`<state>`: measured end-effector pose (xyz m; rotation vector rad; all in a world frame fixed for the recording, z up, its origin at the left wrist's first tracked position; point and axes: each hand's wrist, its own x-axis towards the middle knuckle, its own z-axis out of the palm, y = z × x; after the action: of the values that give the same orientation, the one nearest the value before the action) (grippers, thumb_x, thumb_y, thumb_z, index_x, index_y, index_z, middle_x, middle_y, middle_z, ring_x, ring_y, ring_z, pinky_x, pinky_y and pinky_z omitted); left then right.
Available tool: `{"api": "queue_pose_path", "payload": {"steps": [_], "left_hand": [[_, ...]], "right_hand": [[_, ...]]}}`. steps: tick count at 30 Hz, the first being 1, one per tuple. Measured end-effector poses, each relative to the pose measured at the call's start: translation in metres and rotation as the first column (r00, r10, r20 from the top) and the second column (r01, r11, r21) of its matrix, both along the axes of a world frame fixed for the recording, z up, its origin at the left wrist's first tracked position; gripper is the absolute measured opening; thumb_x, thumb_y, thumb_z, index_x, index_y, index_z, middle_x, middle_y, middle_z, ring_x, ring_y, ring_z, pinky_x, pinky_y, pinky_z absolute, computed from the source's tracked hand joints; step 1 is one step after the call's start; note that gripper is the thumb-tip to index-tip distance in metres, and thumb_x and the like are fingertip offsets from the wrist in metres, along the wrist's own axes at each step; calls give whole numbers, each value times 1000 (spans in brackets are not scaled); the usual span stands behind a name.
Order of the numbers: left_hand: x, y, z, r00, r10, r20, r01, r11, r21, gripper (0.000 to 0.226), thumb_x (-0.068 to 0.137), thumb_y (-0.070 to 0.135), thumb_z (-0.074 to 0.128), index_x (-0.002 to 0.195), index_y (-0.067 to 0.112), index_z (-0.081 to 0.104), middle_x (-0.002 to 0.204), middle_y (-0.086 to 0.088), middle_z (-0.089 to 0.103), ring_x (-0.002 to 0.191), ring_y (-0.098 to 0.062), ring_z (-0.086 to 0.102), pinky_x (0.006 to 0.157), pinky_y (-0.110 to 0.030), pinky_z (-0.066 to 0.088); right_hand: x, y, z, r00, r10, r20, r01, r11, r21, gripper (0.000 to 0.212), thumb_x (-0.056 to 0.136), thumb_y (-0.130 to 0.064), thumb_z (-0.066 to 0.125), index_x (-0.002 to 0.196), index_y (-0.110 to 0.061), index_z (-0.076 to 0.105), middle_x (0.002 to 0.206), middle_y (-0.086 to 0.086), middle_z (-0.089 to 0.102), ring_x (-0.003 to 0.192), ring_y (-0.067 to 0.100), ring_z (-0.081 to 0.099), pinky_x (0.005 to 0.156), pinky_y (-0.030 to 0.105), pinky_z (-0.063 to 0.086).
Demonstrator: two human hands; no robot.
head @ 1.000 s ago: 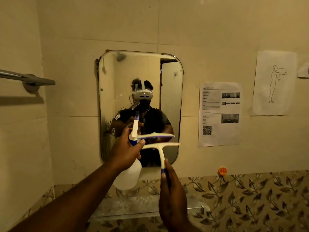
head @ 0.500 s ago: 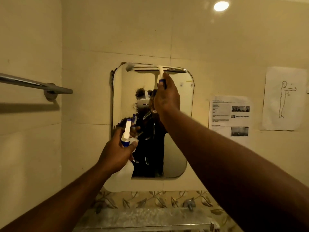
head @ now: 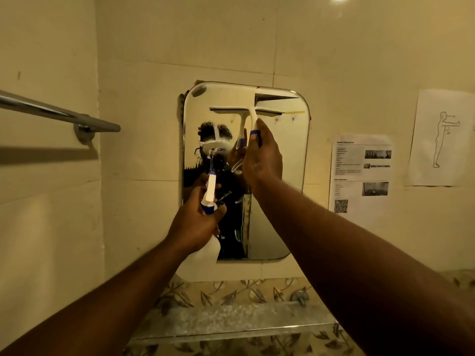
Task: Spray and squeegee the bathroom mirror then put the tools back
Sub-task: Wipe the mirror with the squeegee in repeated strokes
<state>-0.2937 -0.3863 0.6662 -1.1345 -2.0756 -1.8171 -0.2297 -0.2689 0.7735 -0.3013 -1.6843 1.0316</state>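
A rounded rectangular mirror (head: 280, 201) hangs on the cream tiled wall. My right hand (head: 262, 155) grips the blue-and-white handle of a white squeegee (head: 246, 110), whose blade lies flat across the upper part of the glass. My left hand (head: 198, 219) holds a white spray bottle (head: 205, 253) with a blue collar, its nozzle upright in front of the mirror's lower left. My own reflection fills the left half of the glass.
A chrome towel rail (head: 59, 114) juts from the left wall. A glass shelf (head: 231, 322) on metal brackets sits below the mirror. Two printed paper sheets (head: 362, 173) are stuck to the wall on the right. A leaf-patterned tile band runs under the mirror.
My right hand rose with the squeegee from below the mirror to its top edge, then drew the blade a little way down the glass. The spray bottle stayed in my left hand.
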Motion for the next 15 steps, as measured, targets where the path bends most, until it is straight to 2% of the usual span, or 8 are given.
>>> {"api": "queue_pose_path", "payload": {"steps": [2,4,5,8,10,12,15], "left_hand": [[-2,0,-5,1000,3,3,-3,1000,-21,49,93,27,69,136,28,46,119,0,65,78,-20,72,50,-13,51],[-2,-1,-9,1000,15,2,-15,999,-35,49,92,31,69,135,31,46,118,1,65,91,-19,70,60,-19,53],[0,-2,-11,1000,22,6,-22,999,-42,48,92,32,69,134,31,47,116,1,65,91,-19,70,62,-20,52],[6,-5,-13,999,43,15,-42,998,-55,42,92,34,68,129,33,48,104,-1,68,72,-18,72,55,-15,49],[12,-7,-14,998,64,18,-63,997,-53,40,93,33,67,127,32,48,98,-3,69,64,-16,72,51,-12,47],[17,-8,-14,996,77,34,-75,996,-36,36,93,29,68,125,29,49,95,-3,69,64,-16,72,50,-13,48],[24,-9,-17,993,110,40,-108,993,-38,34,93,28,69,122,31,51,92,-1,70,65,-18,72,53,-18,51]], "right_hand": [[5,-1,-19,1000,-11,22,11,1000,-16,43,106,-38,36,149,-44,36,131,-1,63,108,20,65,93,48,56],[11,-2,-43,999,-2,42,4,999,-37,43,107,-35,37,150,-42,37,122,-7,63,102,15,64,89,43,57],[14,-4,-58,999,0,55,2,999,-34,43,107,-35,38,150,-42,37,119,-11,60,102,13,63,89,41,57],[20,-6,-99,997,-9,73,10,1000,-9,43,106,-37,38,149,-45,36,122,-14,58,103,10,61,86,36,56],[26,-6,-124,993,-21,114,23,999,-21,45,107,-37,38,151,-45,35,124,-11,59,100,4,56,79,26,50],[33,-6,-147,988,-11,154,18,999,-46,47,107,-35,39,153,-43,34,141,-7,57,107,0,48,77,19,43],[39,-7,-180,975,3,222,12,998,-63,47,107,-36,38,153,-45,32,146,-6,54,111,-2,44,87,24,46]]}}
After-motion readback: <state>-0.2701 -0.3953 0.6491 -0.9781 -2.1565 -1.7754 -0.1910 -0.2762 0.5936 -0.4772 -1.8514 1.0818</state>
